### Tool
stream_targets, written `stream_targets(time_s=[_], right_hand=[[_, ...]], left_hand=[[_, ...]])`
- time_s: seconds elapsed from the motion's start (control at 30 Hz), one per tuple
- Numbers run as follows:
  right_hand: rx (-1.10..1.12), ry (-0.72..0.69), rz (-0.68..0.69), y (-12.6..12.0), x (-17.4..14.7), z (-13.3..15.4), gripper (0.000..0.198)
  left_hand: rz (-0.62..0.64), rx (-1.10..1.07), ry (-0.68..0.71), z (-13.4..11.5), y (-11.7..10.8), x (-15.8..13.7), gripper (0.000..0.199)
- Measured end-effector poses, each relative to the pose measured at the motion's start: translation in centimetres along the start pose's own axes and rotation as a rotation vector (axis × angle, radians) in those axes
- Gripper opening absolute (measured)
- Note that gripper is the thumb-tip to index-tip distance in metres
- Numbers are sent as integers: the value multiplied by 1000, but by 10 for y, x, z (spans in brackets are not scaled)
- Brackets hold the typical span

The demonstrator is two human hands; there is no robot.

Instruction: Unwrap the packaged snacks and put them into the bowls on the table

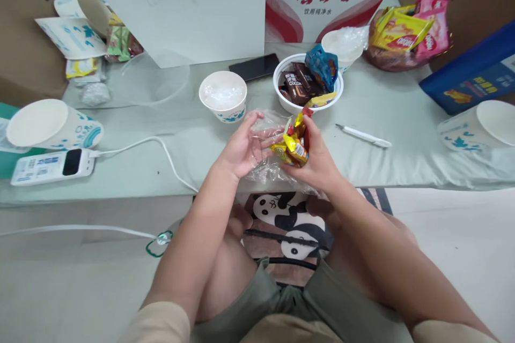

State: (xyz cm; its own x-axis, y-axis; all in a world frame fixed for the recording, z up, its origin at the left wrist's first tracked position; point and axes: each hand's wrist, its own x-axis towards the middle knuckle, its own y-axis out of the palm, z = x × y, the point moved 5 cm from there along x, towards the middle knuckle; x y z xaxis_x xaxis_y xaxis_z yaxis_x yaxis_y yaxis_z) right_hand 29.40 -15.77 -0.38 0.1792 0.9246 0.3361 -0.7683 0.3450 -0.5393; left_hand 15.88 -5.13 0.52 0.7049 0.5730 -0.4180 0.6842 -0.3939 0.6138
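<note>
My right hand [319, 158] is closed around several small wrapped candies [295, 147] in yellow, orange and red wrappers. Facing it, my left hand [250, 146] has its fingers stretched out and apart, their tips close to the candies. Crumpled clear plastic film [267, 172] spreads around and below both hands; whether the left fingers are inside it I cannot tell. Just beyond the hands stands a white bowl [308, 109] with brown cocoa packets [295, 88], a blue packet [322, 67] and a yellow one. A paper cup [223, 97] with clear plastic in it is at the left.
A dark phone [254, 67] lies behind the cup. To the right are a white pen [364, 135], a tipped paper cup [478, 126] and a basket of snack packets [406, 37]. At the left, a white power bank [52, 166] trails a cable near the table's front edge.
</note>
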Motion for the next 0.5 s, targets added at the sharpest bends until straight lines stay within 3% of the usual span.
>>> stream_targets(time_s=[0.2,0.4,0.5], right_hand=[[202,114,-4,-8,4,0,108],[583,316,-126,-10,4,-5,115],[792,483,-197,-6,-5,-10,90]], left_hand=[[-104,224,66,8,5,1,44],[59,138,67,20,29,-1,51],[111,123,63,19,34,-2,53]])
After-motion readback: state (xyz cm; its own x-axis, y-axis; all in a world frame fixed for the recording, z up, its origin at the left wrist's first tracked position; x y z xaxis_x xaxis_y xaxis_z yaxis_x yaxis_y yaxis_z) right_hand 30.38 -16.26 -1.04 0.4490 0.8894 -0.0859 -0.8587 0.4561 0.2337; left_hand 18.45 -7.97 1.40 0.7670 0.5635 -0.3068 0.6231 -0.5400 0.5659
